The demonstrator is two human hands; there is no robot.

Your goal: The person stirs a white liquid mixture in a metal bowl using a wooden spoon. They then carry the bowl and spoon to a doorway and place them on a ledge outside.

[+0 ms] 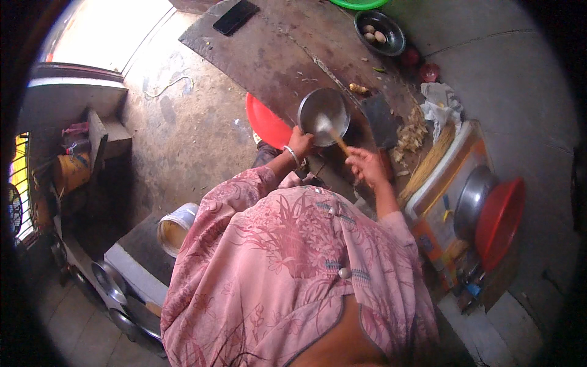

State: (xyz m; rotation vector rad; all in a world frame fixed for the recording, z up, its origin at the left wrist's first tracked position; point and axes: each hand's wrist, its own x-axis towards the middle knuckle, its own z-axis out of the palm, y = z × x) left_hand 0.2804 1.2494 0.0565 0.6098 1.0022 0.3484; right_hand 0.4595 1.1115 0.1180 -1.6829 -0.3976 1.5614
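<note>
My left hand (301, 141), with a bangle at the wrist, grips the near left rim of a round metal bowl (338, 103). Inside the bowl lies some white stuff, too blurred to name. My right hand (367, 166) is closed around the wooden handle (340, 141) of a tool that reaches into the bowl; its far end is hidden in the blur. Beneath and left of the bowl shows a red plastic basin (266, 121), partly covered by the edge of a worn wooden board (270, 59).
A phone (236, 17), a ginger-like root (358, 88) and dry peelings (412, 133) lie on the board. Beyond its right edge stands a dark bowl of several eggs (379, 32). A straw broom (429, 163) leans at right near a red basin (500, 225). A white bucket (178, 229) stands at left.
</note>
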